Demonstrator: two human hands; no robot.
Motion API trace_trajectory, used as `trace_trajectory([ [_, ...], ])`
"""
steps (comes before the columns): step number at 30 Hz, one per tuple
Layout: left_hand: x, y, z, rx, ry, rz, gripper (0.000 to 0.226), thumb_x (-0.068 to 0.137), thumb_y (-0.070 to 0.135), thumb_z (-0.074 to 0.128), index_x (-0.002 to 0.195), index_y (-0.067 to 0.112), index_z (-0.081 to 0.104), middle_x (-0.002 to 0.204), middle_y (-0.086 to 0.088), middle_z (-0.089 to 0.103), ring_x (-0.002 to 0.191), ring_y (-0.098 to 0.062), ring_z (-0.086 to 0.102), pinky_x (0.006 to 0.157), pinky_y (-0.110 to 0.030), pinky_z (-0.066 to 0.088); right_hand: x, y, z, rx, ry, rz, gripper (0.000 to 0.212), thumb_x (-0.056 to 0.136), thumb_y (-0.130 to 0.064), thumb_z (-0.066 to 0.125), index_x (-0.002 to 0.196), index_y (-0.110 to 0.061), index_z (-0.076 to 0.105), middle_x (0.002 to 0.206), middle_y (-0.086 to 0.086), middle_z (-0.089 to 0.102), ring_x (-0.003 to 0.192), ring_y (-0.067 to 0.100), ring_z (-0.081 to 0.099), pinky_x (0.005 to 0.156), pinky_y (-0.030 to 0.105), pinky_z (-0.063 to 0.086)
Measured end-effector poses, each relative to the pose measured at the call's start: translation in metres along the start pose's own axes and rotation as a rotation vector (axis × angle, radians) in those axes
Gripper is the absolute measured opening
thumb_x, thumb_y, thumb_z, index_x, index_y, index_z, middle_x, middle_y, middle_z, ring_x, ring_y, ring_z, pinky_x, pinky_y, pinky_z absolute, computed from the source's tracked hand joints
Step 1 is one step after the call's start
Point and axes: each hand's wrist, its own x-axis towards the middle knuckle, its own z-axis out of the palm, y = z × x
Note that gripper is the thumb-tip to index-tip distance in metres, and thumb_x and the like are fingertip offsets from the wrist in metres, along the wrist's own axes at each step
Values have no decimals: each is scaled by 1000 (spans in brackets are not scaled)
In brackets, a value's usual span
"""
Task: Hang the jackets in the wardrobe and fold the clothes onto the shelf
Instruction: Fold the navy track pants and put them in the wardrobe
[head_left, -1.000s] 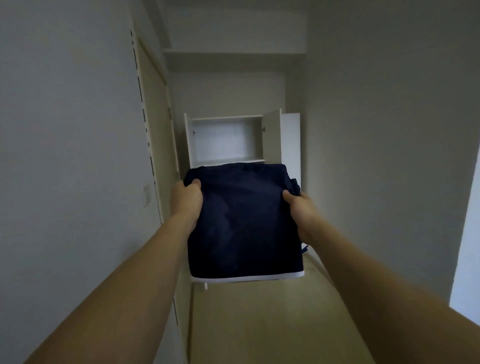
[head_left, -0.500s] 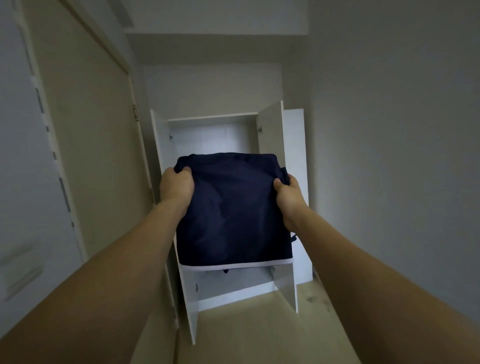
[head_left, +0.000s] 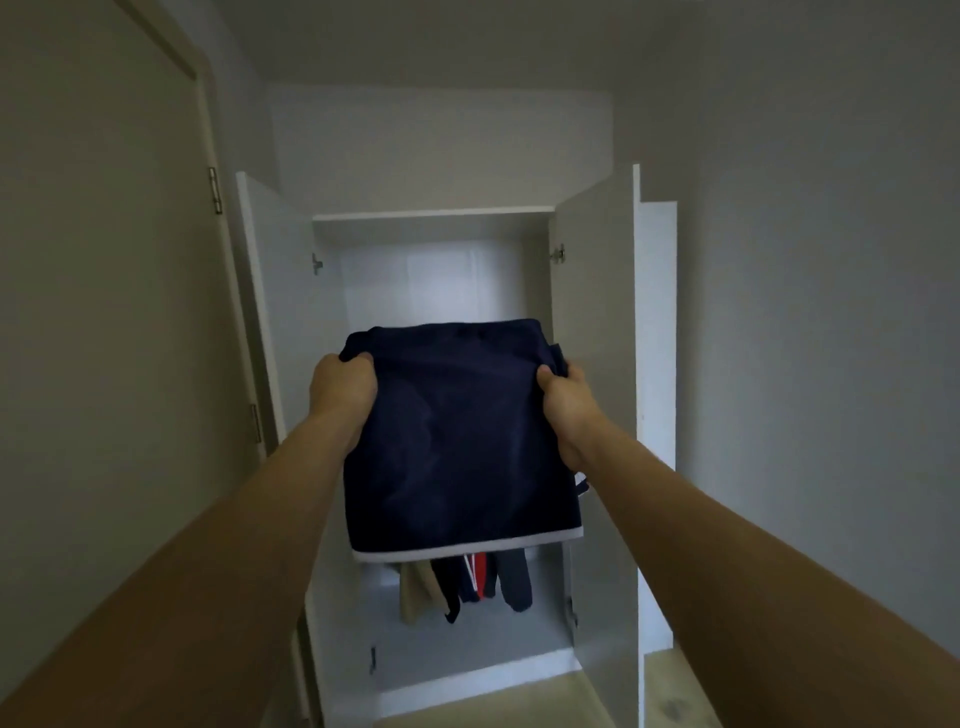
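A folded navy garment (head_left: 460, 441) with a white hem is held out flat in front of me at chest height. My left hand (head_left: 340, 392) grips its left edge and my right hand (head_left: 563, 400) grips its right edge. Straight ahead stands the white wardrobe (head_left: 431, 215) with both doors open. The garment hides the shelf line; the upper compartment behind it looks bare. Below the garment, several jackets (head_left: 480, 579) hang in the lower compartment: beige, navy, red-and-white and dark ones.
The wardrobe's left door (head_left: 270, 291) and right door (head_left: 597, 312) stand open toward me. A beige room door (head_left: 104, 260) runs along the left. A grey wall (head_left: 831, 312) closes the right side. Light wooden floor (head_left: 675, 696) shows at the bottom.
I have walked up the corridor to the wardrobe, which now fills the view. The hanging jackets have come into sight below the garment. Both hands keep the same grip.
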Motion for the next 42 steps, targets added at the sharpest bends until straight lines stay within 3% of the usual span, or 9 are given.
trace_trajectory([
  [6,149,-32,88,-11,20,23,21,95,20,46,75,21,44,85,-1,54,86,-24,56,84,-39,49,170,32,19,5,44,-18,44,103,-22,38,146,-22,32,132,4,52,112,25,55,98,44,48],
  [11,247,-85,149,7,3,10,15,96,21,48,85,13,55,94,-9,60,92,-29,60,88,-44,52,302,80,27,-17,51,10,42,103,-20,37,145,-21,34,129,4,54,109,24,56,95,41,48],
  [19,419,-129,174,84,203,12,14,95,22,49,91,11,57,95,-9,61,94,-30,61,86,-43,53,493,127,106,13,-178,52,36,104,-23,37,139,-19,37,101,-3,53,89,16,56,64,29,49],
  [22,488,-134,175,116,259,30,14,95,22,50,85,13,55,92,-8,60,92,-30,61,84,-42,53,560,131,145,21,-233,60,38,104,-22,38,142,-19,35,107,1,54,94,19,57,74,34,52],
  [28,640,-154,184,166,295,59,36,98,25,49,126,2,53,108,-10,58,95,-26,57,84,-37,50,694,152,223,17,-287,55,41,103,-20,39,144,-15,33,114,6,54,94,22,57,75,36,53],
  [31,723,-175,191,232,294,90,39,98,26,49,127,1,51,109,-10,57,92,-24,55,79,-34,46,766,174,264,12,-263,59,47,102,-18,40,148,-14,28,128,12,52,106,26,56,89,41,52],
  [37,876,-226,205,313,279,51,33,98,23,50,116,-4,55,96,-12,59,92,-29,59,80,-36,50,897,228,342,-102,-208,74,46,103,-20,38,147,-8,31,131,14,51,111,28,55,94,40,49],
  [40,934,-249,214,377,286,36,33,98,21,48,119,-4,51,117,-22,59,105,-36,59,91,-41,51,955,255,376,-226,-141,55,48,103,-23,38,147,-5,30,134,16,49,115,31,52,100,43,46],
  [42,960,-273,221,599,334,28,40,95,20,47,128,-2,43,129,-22,51,114,-37,53,97,-44,46,986,277,396,-369,-115,26,48,102,-21,38,146,-3,28,134,19,48,117,32,51,100,42,44],
])
